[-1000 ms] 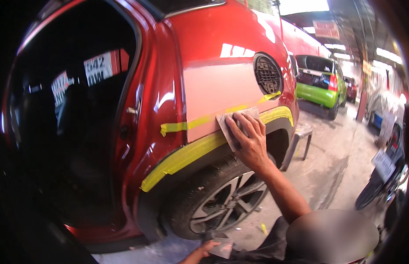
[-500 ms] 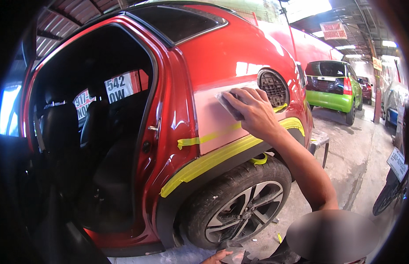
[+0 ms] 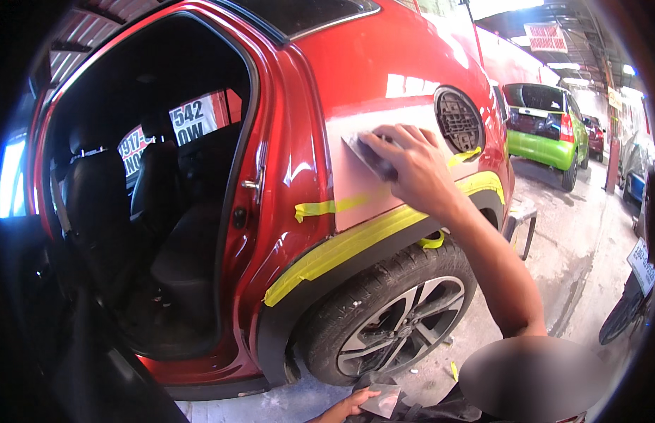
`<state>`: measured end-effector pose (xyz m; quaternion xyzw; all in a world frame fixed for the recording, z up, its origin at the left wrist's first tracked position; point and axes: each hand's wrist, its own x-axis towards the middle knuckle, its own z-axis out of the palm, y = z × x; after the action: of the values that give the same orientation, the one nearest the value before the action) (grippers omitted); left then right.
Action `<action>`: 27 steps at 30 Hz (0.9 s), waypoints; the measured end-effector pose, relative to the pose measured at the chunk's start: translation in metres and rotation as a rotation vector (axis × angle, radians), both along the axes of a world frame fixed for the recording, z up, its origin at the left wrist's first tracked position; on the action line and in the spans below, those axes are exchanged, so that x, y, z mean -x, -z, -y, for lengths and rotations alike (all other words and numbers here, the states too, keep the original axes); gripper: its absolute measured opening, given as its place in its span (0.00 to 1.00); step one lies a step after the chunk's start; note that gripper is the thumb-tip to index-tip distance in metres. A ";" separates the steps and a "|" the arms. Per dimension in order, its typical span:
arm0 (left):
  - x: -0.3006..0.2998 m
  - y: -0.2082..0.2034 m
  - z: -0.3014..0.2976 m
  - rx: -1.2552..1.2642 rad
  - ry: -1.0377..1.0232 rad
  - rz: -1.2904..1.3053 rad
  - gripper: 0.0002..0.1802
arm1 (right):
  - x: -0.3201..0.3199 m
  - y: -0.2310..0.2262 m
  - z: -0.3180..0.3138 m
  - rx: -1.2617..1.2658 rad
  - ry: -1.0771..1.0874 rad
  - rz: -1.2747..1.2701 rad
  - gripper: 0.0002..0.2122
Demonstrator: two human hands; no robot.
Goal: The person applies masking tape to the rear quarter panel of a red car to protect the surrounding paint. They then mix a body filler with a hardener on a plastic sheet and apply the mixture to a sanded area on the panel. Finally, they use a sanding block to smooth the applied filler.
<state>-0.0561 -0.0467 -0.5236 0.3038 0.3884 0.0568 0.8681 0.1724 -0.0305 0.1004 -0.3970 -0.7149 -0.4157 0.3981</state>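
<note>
- At the left, the open doorway of a red car frames dark seats.
- Right of it, the rear side bears a pale pink patch, matte against the glossy red around it. A short strip of yellow tape crosses its lower part, and a broader yellow band follows the wheel arch below.
- Near, at the bottom, a thin, flat, pale grey plate with a straight edge stands out to the right of the left hand. That hand is low, below the wheel, its fingers and thumb pinching the plate's left side.
- Higher up, a flat grey blade lies over the pink patch, tilted, its upper left corner pointing toward the doorway; whether its whole edge touches is hidden.
- The right hand grasps this blade, fingers bent across it, back of the hand outward. The bare forearm slants down to the near right, in front of the tyre's upper right.
- Just right of the hand is a round, dark filler recess.
- Far right stands a green car.
</note>
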 end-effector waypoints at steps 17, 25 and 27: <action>0.008 0.031 -0.004 0.034 0.015 -0.019 0.25 | -0.037 0.195 0.074 -0.006 0.108 -0.302 0.28; -0.015 -0.020 -0.009 -0.063 -0.111 -0.084 0.25 | -0.071 0.514 0.141 0.671 0.046 -1.175 0.27; -0.025 -0.037 -0.010 -0.099 -0.144 -0.099 0.26 | -0.076 0.544 0.137 0.827 0.015 -1.369 0.27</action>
<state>-0.0311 -0.0370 -0.4871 0.3201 0.4483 0.1234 0.8254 0.2480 -0.1673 -0.4439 -0.6843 -0.4054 0.2162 0.5663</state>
